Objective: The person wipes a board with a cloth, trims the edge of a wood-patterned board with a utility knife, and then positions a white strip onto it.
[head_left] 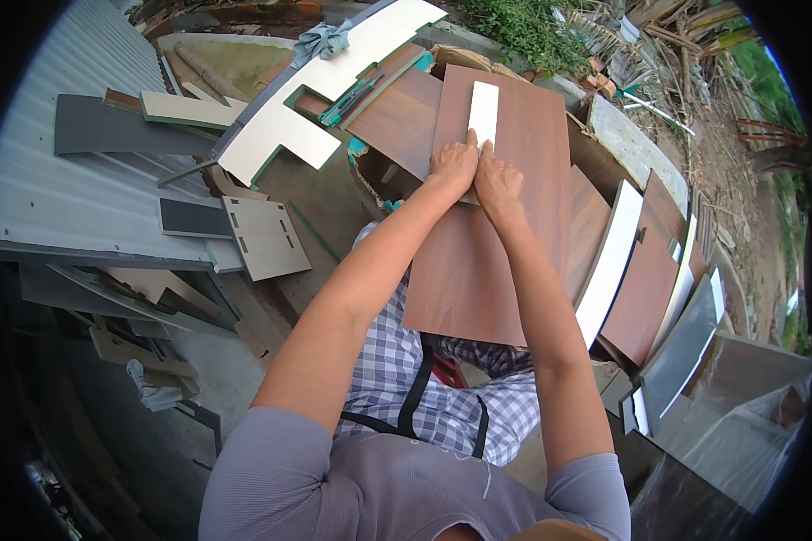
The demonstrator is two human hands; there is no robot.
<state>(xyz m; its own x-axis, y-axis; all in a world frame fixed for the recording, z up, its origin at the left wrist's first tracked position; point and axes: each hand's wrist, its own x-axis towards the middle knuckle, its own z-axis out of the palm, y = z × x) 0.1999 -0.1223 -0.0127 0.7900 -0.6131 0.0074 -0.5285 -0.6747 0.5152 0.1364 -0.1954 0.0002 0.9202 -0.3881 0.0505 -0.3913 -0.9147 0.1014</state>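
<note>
A narrow white strip of board (pixel 484 106) lies lengthwise on a large brown wood-grain panel (pixel 537 153), which rests across my lap and other panels. My left hand (pixel 456 166) and my right hand (pixel 499 182) meet side by side at the strip's near end. Their index fingers stretch along its surface while the other fingers curl in around its edges. The strip's lower end is mostly hidden under both hands. A second brown panel (pixel 465 279) shows nearer to my body, between my forearms.
On the left, a white cut-out board (pixel 289 122) carries a crumpled blue-grey cloth (pixel 323 41) and lies near a green cutter-like tool (pixel 347 101). Offcuts sit on corrugated metal sheeting (pixel 27 180). White-edged panels (pixel 612 257) lean at right. Plants and debris lie beyond.
</note>
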